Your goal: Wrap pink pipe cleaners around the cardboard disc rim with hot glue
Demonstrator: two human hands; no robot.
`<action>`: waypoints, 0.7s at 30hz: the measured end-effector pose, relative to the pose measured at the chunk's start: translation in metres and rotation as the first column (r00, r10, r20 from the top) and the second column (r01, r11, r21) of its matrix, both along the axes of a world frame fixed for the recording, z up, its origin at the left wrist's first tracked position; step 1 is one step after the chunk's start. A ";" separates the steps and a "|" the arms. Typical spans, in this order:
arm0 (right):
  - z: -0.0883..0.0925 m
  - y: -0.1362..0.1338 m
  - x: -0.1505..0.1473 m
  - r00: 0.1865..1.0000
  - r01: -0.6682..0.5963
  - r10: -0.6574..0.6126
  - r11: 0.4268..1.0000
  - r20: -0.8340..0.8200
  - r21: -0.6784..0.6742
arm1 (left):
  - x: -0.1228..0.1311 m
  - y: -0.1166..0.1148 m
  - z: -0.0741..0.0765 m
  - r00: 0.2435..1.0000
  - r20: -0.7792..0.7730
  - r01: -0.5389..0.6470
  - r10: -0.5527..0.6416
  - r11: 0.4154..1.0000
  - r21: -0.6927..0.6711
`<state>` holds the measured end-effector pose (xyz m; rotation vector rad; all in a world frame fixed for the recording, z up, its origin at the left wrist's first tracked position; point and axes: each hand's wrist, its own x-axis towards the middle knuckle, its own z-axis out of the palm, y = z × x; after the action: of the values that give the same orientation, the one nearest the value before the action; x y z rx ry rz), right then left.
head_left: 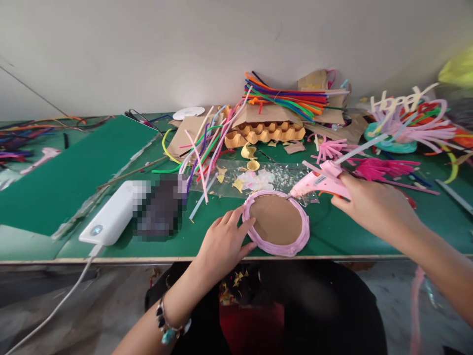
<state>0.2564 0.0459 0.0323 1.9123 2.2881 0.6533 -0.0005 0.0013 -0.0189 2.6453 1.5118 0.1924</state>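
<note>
A round cardboard disc [276,219] with a pale pink fuzzy rim, apparently wrapped pipe cleaners, lies on the green table near its front edge. My left hand [227,239] grips the disc's left rim, thumb on top and fingers along the edge. In my right hand [364,197] is a pink hot glue gun [320,183], a long translucent glue stick [364,149] jutting from its back. The gun's nozzle meets the rim's far side, at the inner edge. Whether glue is coming out is too small to tell.
Behind the disc lies a plastic sheet [291,177] with scraps. An egg carton [264,133] and a bundle of colourful pipe cleaners [284,96] stand at the back. Pink fuzzy pieces [384,168] are to the right. A white power bank [114,212] with a cable lies left.
</note>
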 end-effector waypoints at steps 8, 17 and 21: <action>0.005 -0.001 0.000 0.996 0.091 -0.093 0.990 -0.010 -0.112 | 0.000 0.000 0.001 1.000 -0.004 -0.008 0.008 1.000 -0.025; 0.009 -0.005 0.001 0.987 0.159 -0.163 0.971 -0.009 -0.177 | 0.001 0.000 0.002 1.000 -0.017 -0.010 0.009 0.999 -0.039; 0.008 -0.005 0.002 0.982 0.187 -0.188 0.967 0.012 -0.172 | 0.001 0.000 0.001 1.000 -0.014 -0.007 0.006 0.999 -0.035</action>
<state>0.2584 0.0405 0.0401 2.0145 2.0557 0.4150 0.0002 0.0012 -0.0178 2.6206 1.5141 0.1472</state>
